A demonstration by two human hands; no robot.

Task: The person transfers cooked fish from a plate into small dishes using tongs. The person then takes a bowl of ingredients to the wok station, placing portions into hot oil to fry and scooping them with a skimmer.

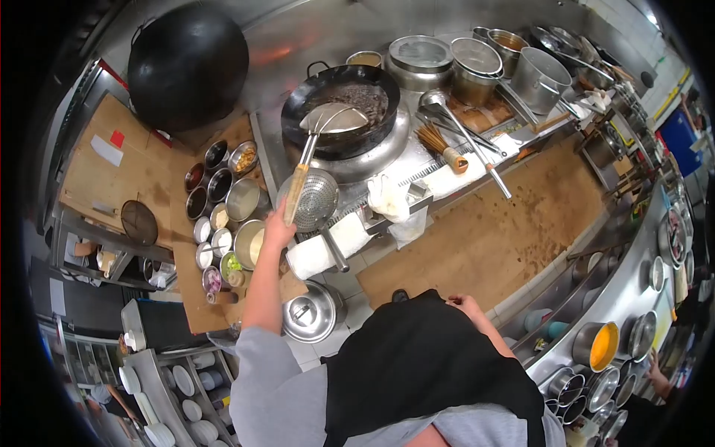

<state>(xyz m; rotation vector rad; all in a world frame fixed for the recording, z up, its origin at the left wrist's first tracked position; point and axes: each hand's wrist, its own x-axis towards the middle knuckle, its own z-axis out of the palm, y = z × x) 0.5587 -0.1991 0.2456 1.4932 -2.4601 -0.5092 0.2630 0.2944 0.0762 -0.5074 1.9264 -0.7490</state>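
My left hand (279, 226) is closed around the wooden handle of a skimmer (335, 121). The skimmer's wide round head rests over the black wok (292, 100), which holds dark liquid. Just beside that hand, a perforated metal ladle (319, 195) lies at the stove's edge, its handle pointing toward me. My right hand (465, 305) hangs low by the black apron (432, 357), with fingers curled in and nothing visible in them. A bamboo brush (439, 146) and a long-handled ladle (458, 127) lie on the stove right of the wok.
Several small containers of ingredients (222, 238) stand on the left counter. A large black wok (188, 67) leans behind them. Pots (540, 78) line the stove's back right. A lidded pot (309, 316) sits low near my left arm. Another person's hand (658, 378) shows far right.
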